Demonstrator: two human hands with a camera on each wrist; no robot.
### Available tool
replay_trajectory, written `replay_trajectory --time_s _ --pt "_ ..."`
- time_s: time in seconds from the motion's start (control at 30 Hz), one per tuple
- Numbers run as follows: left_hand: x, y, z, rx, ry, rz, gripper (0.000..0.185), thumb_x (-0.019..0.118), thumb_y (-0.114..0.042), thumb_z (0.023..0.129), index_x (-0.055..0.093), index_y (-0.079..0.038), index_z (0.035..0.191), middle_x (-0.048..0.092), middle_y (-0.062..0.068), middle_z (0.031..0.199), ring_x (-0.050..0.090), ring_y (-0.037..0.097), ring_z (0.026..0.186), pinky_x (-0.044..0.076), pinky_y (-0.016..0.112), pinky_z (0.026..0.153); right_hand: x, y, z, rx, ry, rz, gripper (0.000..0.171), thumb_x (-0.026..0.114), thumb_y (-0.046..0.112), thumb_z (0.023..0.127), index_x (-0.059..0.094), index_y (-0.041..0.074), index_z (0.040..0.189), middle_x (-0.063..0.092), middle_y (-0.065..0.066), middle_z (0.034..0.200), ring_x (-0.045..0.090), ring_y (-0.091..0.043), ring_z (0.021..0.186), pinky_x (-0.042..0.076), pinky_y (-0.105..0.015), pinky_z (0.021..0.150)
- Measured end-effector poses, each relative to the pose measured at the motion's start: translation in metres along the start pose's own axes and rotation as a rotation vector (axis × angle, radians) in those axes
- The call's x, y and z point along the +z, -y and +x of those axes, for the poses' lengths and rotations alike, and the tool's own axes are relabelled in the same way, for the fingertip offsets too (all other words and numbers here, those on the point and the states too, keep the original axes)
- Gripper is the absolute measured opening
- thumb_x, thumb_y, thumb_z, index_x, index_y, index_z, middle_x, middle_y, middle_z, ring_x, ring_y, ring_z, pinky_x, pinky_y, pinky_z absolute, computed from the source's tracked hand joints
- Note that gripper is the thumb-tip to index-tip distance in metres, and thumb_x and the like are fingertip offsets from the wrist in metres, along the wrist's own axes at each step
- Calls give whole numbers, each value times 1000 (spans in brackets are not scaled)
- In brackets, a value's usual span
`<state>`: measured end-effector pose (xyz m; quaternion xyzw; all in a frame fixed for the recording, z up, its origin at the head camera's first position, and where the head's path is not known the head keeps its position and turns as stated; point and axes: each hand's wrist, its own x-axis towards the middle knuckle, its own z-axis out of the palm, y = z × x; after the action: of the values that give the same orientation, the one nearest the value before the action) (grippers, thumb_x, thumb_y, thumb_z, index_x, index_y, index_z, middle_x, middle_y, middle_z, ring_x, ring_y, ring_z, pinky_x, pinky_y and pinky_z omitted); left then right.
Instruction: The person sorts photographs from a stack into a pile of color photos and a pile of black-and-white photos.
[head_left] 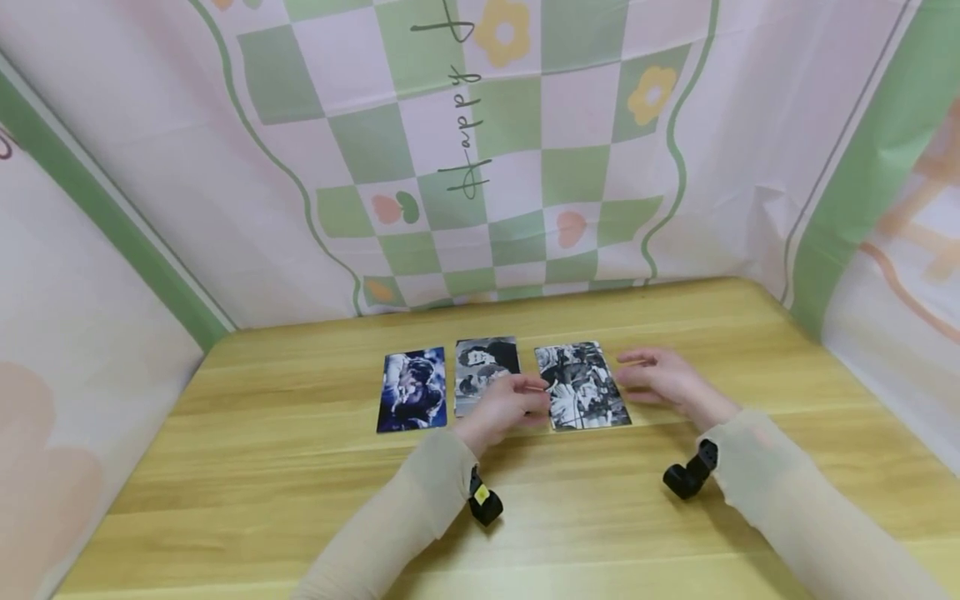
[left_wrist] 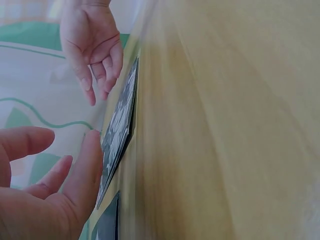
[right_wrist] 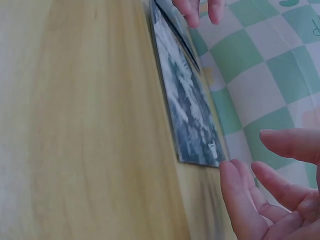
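Three photo cards lie in a row on the wooden table [head_left: 300, 467]: a blue one [head_left: 412, 390], a black-and-white middle one [head_left: 486, 367] and a black-and-white right one [head_left: 583, 385]. My left hand [head_left: 534, 402] hovers over the middle card's lower part, fingers relaxed, its fingertips at the right card's left edge. My right hand [head_left: 633, 377] sits just right of that card, fingers loosely spread and holding nothing. The left wrist view shows the right card [left_wrist: 120, 125] edge-on between my left hand [left_wrist: 75, 160] and my right hand [left_wrist: 97, 85]. In the right wrist view, my right hand [right_wrist: 250, 165] is beside the card [right_wrist: 187, 105].
A pink cloth backdrop with green checks [head_left: 480, 167] rises behind the table and along both sides. Black wrist cameras [head_left: 483, 500] [head_left: 690, 477] hang under my sleeves. Bare wood stretches in front of the cards and to both sides.
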<state>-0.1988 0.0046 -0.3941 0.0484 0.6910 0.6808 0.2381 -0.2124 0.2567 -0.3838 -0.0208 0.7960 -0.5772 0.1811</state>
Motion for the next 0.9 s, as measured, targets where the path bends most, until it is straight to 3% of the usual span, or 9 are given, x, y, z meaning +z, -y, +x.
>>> replay_trajectory --time_s 0.2,0.6,0.9 --pt "-1 1 1 -18 -14 -19 38 54 5 91 48 11 127 56 26 121 60 38 107 56 38 91 -1 -5 2 28 3 23 60 53 10 95 23 -14 141 33 -36 139 61 -15 103 52 -36 96" --pt "-3 7 6 -49 -26 -90 37 53 6 90 47 11 127 57 27 116 60 37 107 56 37 90 2 -8 4 39 -15 28 57 53 9 95 26 -15 140 35 -36 139 61 -12 102 53 -32 94" --pt "-3 9 8 -56 -30 -117 35 52 6 91 48 12 126 56 27 118 60 36 108 56 37 90 3 -8 3 32 -15 43 59 55 7 94 26 -17 139 43 -35 134 63 -8 93 55 -31 90"
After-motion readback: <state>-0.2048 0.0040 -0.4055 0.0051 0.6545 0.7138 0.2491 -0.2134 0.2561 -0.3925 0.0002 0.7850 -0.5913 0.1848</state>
